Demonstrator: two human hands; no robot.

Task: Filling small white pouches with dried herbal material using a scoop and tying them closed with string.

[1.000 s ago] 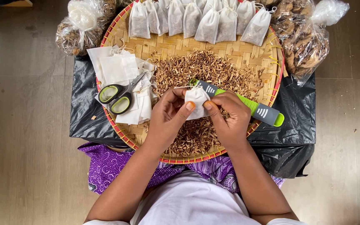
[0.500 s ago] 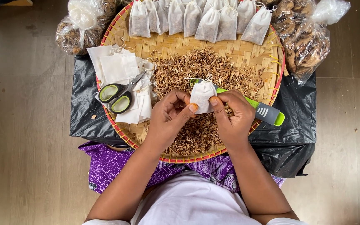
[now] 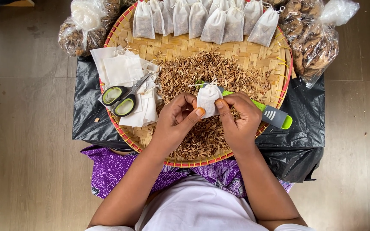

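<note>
Since a second ago the pouch (image 3: 207, 99) has come up off the heap and been drawn shut; it was lying open and low between the fingers, and now it stands puckered at the top with its string ends poking out.

From the head camera, both hands meet over the middle of the tray (image 3: 129, 132). The left hand (image 3: 177, 122) pinches the pouch's left side between thumb and forefinger, orange nail showing. The right hand (image 3: 238, 119) grips its right side the same way, fingers curled in. The pouch sits between them, just above the heap of dried shavings (image 3: 202, 77) that covers the tray's centre and runs towards its near edge.

Behind the right hand a green and grey scoop (image 3: 273, 116) lies slanting towards the tray's right edge, its handle end reaching over the rim. Along the far edge a row of filled pouches (image 3: 202, 17) stands side by side. On the left side lie flat empty pouches (image 3: 123, 70), with scissors (image 3: 123, 97) resting on top, green-lined handles towards the left rim.

Black plastic (image 3: 296, 145) spreads under the tray. Clear bags of dried stuff sit at the far left corner (image 3: 80, 30) and far right corner (image 3: 315, 38), both knotted. Purple cloth (image 3: 112, 167) shows beneath the near edge.
</note>
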